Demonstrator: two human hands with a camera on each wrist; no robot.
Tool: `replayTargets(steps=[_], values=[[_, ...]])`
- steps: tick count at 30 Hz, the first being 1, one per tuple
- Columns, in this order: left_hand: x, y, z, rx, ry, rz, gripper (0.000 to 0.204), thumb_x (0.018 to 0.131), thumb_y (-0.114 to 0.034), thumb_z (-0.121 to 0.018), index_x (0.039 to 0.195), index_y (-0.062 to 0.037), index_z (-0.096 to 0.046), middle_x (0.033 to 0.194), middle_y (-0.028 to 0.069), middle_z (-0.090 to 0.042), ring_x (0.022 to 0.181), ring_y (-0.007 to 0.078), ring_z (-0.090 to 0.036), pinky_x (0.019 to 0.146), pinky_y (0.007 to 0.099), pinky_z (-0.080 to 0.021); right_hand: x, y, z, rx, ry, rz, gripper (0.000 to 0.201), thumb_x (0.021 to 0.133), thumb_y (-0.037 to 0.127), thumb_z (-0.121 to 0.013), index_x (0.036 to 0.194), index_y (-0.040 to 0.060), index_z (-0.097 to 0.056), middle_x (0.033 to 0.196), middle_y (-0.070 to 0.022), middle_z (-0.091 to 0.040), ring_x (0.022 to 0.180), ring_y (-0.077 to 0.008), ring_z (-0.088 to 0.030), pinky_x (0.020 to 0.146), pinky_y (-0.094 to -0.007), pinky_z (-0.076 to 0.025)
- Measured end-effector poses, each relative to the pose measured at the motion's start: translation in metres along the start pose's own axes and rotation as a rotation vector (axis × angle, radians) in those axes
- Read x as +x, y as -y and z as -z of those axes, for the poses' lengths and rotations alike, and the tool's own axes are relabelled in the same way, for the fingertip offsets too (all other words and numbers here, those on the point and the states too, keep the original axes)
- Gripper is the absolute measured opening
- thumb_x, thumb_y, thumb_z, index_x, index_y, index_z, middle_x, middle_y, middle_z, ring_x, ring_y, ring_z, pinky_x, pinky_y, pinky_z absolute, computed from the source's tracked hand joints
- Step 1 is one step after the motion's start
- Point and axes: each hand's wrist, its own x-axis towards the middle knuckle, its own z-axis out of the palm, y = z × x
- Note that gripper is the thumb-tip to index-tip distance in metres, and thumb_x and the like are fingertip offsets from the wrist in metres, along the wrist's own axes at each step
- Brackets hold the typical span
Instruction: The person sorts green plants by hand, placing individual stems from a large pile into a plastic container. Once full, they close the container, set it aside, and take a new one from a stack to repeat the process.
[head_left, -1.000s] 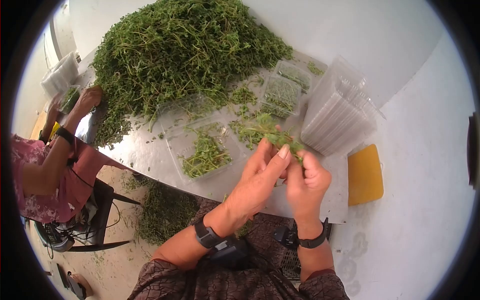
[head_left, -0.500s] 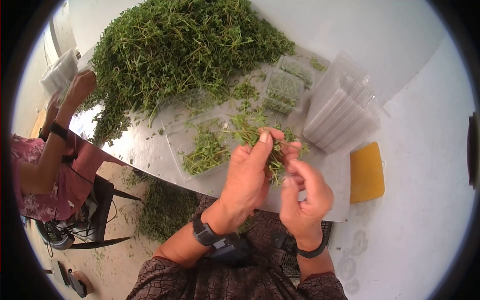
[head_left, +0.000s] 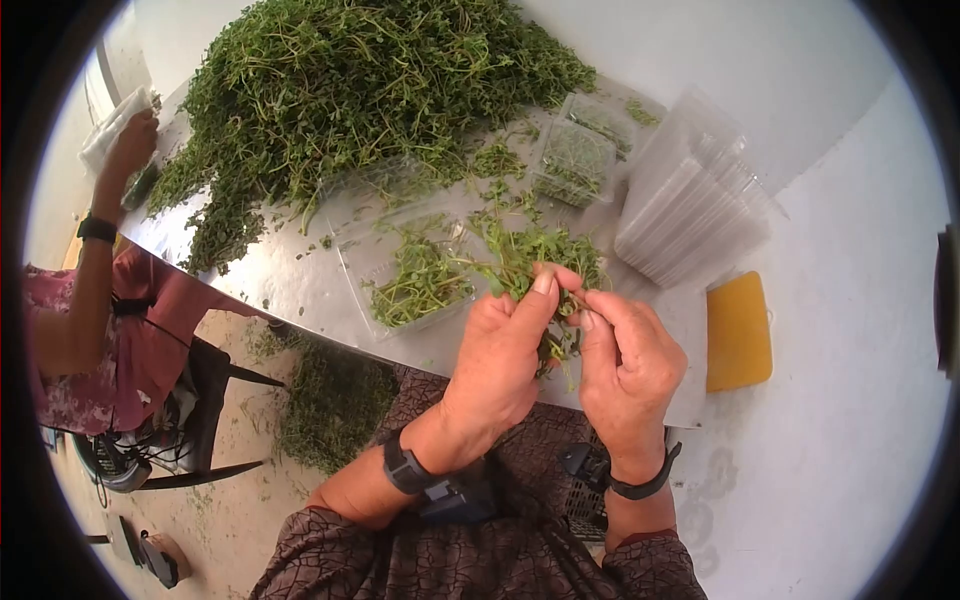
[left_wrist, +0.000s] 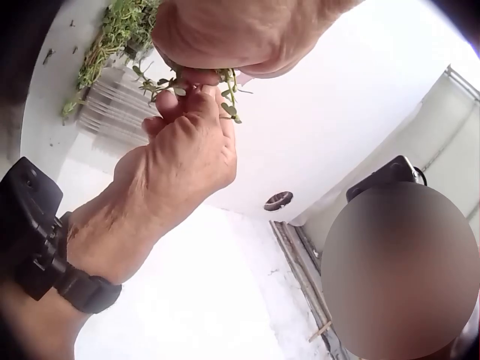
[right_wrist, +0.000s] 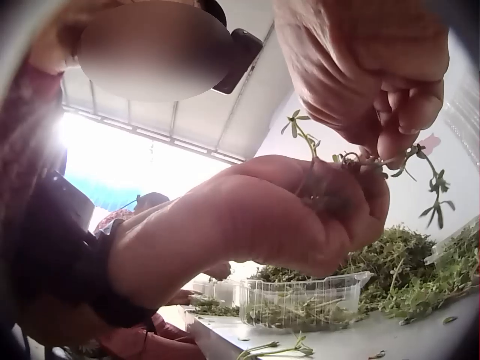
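Note:
My left hand grips a small bunch of leafy green sprigs above the table's front edge, the thumb pressed over the stems. Close on its right, my right hand pinches stem ends of the same bunch between thumb and forefinger. In the right wrist view, thin sprigs with small rounded leaves stick out where the fingers of both hands meet. Just beyond the left hand, an open clear plastic clamshell box lies on the table with loose sprigs inside.
A large heap of greens covers the back of the metal table. Filled clear boxes and a tall stack of clamshells stand at right, near a yellow board. Another person sits at left. Greens lie on the floor.
Both hands were together on the sprigs; the right hand drew slightly away, then came back to pinch the stems. The other person's hand moved away from the heap toward the containers at far left.

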Motion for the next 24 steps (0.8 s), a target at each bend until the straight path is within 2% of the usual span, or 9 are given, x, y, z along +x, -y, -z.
replayTargets(steps=[5, 7, 11, 14, 16, 17, 19, 20, 24], values=[[-0.016, -0.008, 0.003, 0.211, -0.059, 0.008, 0.021, 0.101, -0.026, -0.053, 0.102, -0.0094, -0.067, 0.094, -0.0031, -0.064, 0.077, 0.0049, -0.054, 0.06, 0.0206, -0.04, -0.001, 0.002, 0.006, -0.103, 0.074, 0.032, 0.019, 0.077, -0.008, -0.067, 0.095, -0.0018, -0.066, 0.081, -0.0137, -0.066, 0.065, -0.0277, -0.067, 0.055, -0.0337, -0.052], [-0.019, -0.007, 0.005, 0.281, -0.031, -0.135, 0.023, 0.1, -0.027, -0.055, 0.103, -0.0079, -0.067, 0.092, -0.0023, -0.064, 0.074, 0.005, -0.052, 0.06, 0.0206, -0.039, -0.002, 0.005, 0.005, -0.138, 0.139, 0.091, 0.02, 0.073, -0.01, -0.064, 0.091, -0.0016, -0.065, 0.079, -0.0138, -0.065, 0.062, -0.0283, -0.064, 0.054, -0.0351, -0.051], [-0.032, -0.019, 0.006, 0.296, -0.04, -0.096, 0.023, 0.101, -0.025, -0.054, 0.103, -0.006, -0.066, 0.092, -0.0004, -0.064, 0.073, 0.0066, -0.051, 0.061, 0.022, -0.039, 0.001, 0.015, 0.002, -0.063, 0.133, 0.123, 0.02, 0.071, -0.011, -0.062, 0.088, -0.0016, -0.064, 0.075, -0.013, -0.064, 0.06, -0.0278, -0.063, 0.053, -0.0334, -0.05], [-0.036, -0.021, 0.009, 0.145, 0.059, -0.224, 0.023, 0.102, -0.022, -0.051, 0.102, -0.0042, -0.065, 0.094, 0.0028, -0.063, 0.073, 0.0079, -0.051, 0.06, 0.0216, -0.038, 0.003, 0.022, 0.0, 0.053, 0.117, 0.087, 0.018, 0.072, -0.011, -0.06, 0.088, -0.0019, -0.063, 0.071, -0.0131, -0.062, 0.056, -0.0261, -0.062, 0.052, -0.0305, -0.048], [-0.039, -0.031, 0.01, 0.105, 0.061, -0.311, 0.023, 0.102, -0.021, -0.049, 0.098, -0.0035, -0.063, 0.093, 0.0049, -0.061, 0.073, 0.0086, -0.05, 0.059, 0.0207, -0.037, 0.007, 0.027, -0.001, 0.138, 0.09, -0.007, 0.013, 0.078, -0.008, -0.059, 0.089, -0.003, -0.064, 0.072, -0.0119, -0.064, 0.055, -0.0187, -0.06, 0.052, -0.0265, -0.047], [-0.041, -0.037, 0.011, 0.093, 0.05, -0.321, 0.024, 0.103, -0.022, -0.048, 0.094, -0.0042, -0.061, 0.092, 0.0055, -0.059, 0.068, 0.0075, -0.047, 0.055, 0.019, -0.036, 0.011, 0.031, -0.002, 0.136, 0.087, -0.007, 0.013, 0.078, -0.008, -0.059, 0.089, -0.003, -0.064, 0.072, -0.0119, -0.064, 0.055, -0.0187, -0.06, 0.052, -0.0265, -0.047], [-0.043, -0.049, 0.018, 0.076, 0.036, -0.339, 0.025, 0.103, -0.022, -0.049, 0.094, -0.0033, -0.062, 0.089, 0.0048, -0.061, 0.068, 0.0076, -0.047, 0.059, 0.02, -0.037, 0.019, 0.039, -0.006, 0.347, 0.026, -0.232, 0.01, 0.087, -0.003, -0.056, 0.092, -0.0032, -0.064, 0.077, -0.0096, -0.067, 0.058, -0.011, -0.06, 0.054, -0.0243, -0.048], [-0.044, -0.055, 0.021, 0.06, 0.018, -0.359, 0.026, 0.103, -0.023, -0.05, 0.095, -0.0024, -0.063, 0.086, 0.004, -0.063, 0.069, 0.0077, -0.048, 0.062, 0.0209, -0.039, 0.023, 0.042, -0.008, 0.346, 0.023, -0.232, 0.01, 0.087, -0.003, -0.056, 0.092, -0.0032, -0.064, 0.077, -0.0096, -0.067, 0.058, -0.011, -0.06, 0.054, -0.0243, -0.048], [-0.051, -0.079, 0.042, 0.039, -0.056, -0.403, 0.025, 0.102, -0.025, -0.05, 0.092, -0.0058, -0.062, 0.085, 0.0025, -0.062, 0.063, 0.0062, -0.046, 0.052, 0.0186, -0.033, 0.037, 0.049, -0.022, 0.572, 0.005, -0.347, 0.015, 0.095, 0.003, -0.05, 0.099, -0.0033, -0.064, 0.084, -0.0077, -0.068, 0.063, -0.0083, -0.061, 0.057, -0.0234, -0.052]])
